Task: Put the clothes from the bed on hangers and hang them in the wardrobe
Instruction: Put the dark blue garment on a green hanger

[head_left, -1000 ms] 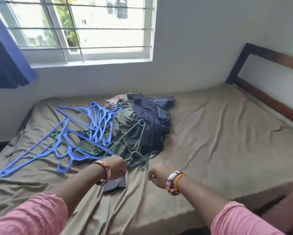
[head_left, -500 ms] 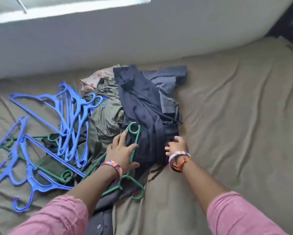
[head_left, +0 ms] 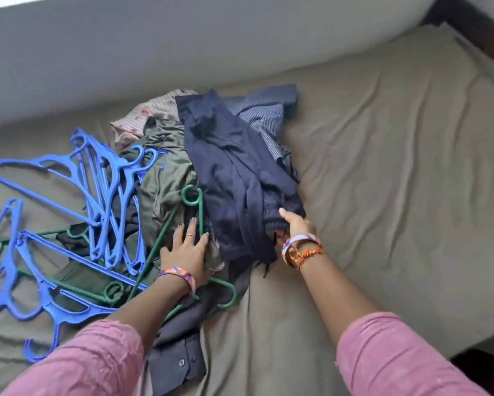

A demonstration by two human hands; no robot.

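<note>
A heap of clothes lies mid-bed: a dark navy garment (head_left: 234,178) on top, an olive one (head_left: 166,178) to its left, a striped blue piece (head_left: 264,115) and a pink floral one (head_left: 146,115) behind. A green hanger (head_left: 196,207) lies across the heap. My left hand (head_left: 187,252) rests flat on the olive cloth and the green hanger, fingers spread. My right hand (head_left: 295,224) grips the right edge of the navy garment, fingers tucked under the cloth. Several blue hangers (head_left: 103,201) sprawl to the left. A dark buttoned shirt (head_left: 177,358) lies near the front edge.
The bed (head_left: 383,195) carries a creased khaki sheet, bare on its right half. A pale wall (head_left: 211,47) runs behind it. The dark wooden headboard (head_left: 485,38) stands at the top right. More green hangers (head_left: 69,284) lie under the blue ones.
The view has closed in on the heap. My right hand slid onto the navy garment's right edge and took hold of it. My left hand stays flat on the green hanger.
</note>
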